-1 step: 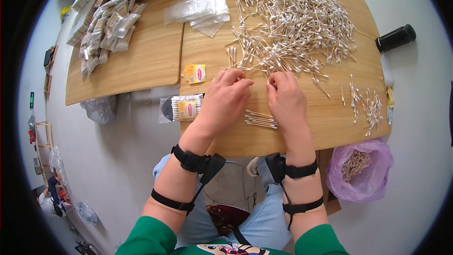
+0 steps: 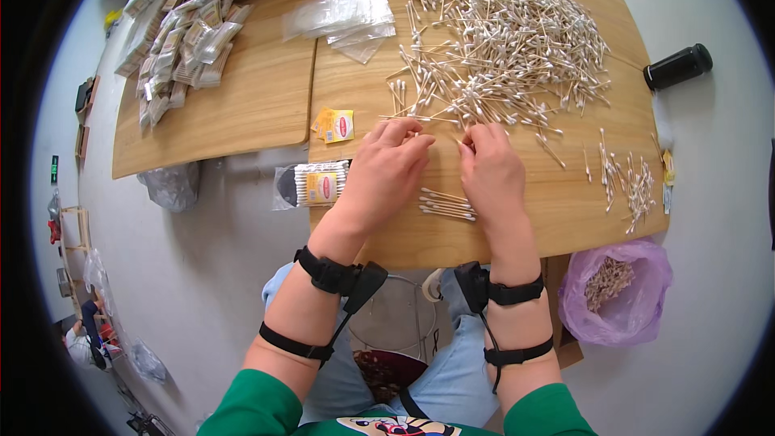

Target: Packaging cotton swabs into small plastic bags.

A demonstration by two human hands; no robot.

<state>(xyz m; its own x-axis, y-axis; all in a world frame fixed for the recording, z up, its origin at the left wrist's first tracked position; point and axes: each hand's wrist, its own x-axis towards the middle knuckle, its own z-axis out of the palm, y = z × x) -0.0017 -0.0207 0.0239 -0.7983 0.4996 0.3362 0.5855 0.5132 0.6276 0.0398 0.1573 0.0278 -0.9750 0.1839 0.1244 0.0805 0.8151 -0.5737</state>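
My left hand [image 2: 383, 168] is closed at the near edge of a big heap of cotton swabs [image 2: 517, 32], fingertips pinched. What they hold is hidden. A few loose swabs lie just beyond its knuckles. Beside it, my right hand [image 2: 492, 165] pinches with thumb and forefinger at the end of a thin cotton swab. Between the wrists, a small row of cotton swabs [image 2: 446, 204] lies side by side on the table. Left of my left hand is a clear bag packed with cotton swabs [image 2: 316, 186] and a yellow label, with loose yellow cards [image 2: 333, 125] above it.
Flat clear bags [image 2: 347, 20] lie at the back, and filled packs [image 2: 190, 48] pile up on the left table [image 2: 266, 105]. A black bottle [image 2: 678, 66] is beyond the right edge. More swabs [image 2: 638, 190] lie right; a purple bag [image 2: 646, 291] is below.
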